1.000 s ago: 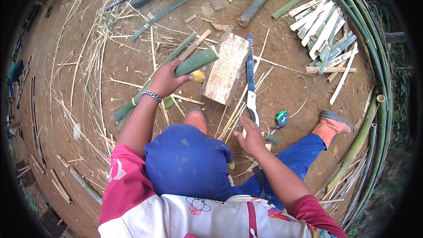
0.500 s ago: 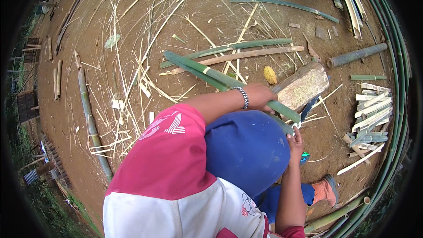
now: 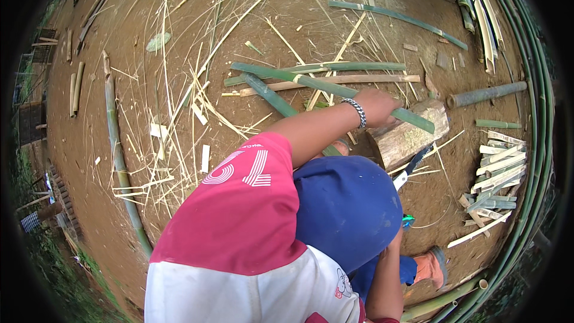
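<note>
Hiding behind the blue knee (image 3: 350, 209), the right hand is off the bamboo end it touched half a second ago; cannot tell what it holds. Saw (image 3: 401, 179) just beside the wooden block (image 3: 414, 137). Left hand (image 3: 381, 107) alone now grips the green bamboo strip (image 3: 329, 87), its end over the block, contact unclear. Farther right: stacked split pieces (image 3: 499, 170). No containers seen.

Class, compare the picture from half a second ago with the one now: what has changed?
The left hand, still gripping a green bamboo strip, has moved forward; the strip's end now overlaps the wooden block in view. A second strip now splays away from it. The right hand has drawn back from the bamboo, mostly hidden behind the knee. Unchanged: the pile of split pieces.
</note>
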The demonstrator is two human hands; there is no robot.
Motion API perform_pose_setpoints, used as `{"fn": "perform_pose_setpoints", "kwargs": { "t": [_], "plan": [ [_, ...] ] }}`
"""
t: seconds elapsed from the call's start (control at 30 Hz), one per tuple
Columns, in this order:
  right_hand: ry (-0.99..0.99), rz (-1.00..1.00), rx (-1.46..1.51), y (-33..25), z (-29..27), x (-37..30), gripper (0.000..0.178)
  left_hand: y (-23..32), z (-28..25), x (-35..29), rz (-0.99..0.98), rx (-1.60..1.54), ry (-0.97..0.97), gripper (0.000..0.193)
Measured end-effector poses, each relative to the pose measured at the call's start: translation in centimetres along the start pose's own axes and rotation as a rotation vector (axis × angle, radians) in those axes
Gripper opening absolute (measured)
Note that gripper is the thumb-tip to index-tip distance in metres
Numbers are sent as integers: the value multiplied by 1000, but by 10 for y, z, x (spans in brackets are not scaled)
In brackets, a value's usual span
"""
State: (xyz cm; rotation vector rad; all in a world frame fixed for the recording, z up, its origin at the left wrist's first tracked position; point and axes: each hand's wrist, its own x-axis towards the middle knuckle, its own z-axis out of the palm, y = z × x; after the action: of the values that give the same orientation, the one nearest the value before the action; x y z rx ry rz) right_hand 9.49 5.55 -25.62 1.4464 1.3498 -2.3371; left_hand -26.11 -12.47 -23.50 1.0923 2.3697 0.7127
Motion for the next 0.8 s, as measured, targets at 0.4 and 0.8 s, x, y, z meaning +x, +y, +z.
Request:
{"fn": "perform_pose_setpoints", "kwargs": {
  "t": [0.4,0.8],
  "plan": [
    [88,122,-71,30,-14,18,39,-23,-45,39,-126,-62,688,42],
    [48,37,-90,30,-41,7,27,-28,-5,45,-41,-82,522,44]
  ]
}}
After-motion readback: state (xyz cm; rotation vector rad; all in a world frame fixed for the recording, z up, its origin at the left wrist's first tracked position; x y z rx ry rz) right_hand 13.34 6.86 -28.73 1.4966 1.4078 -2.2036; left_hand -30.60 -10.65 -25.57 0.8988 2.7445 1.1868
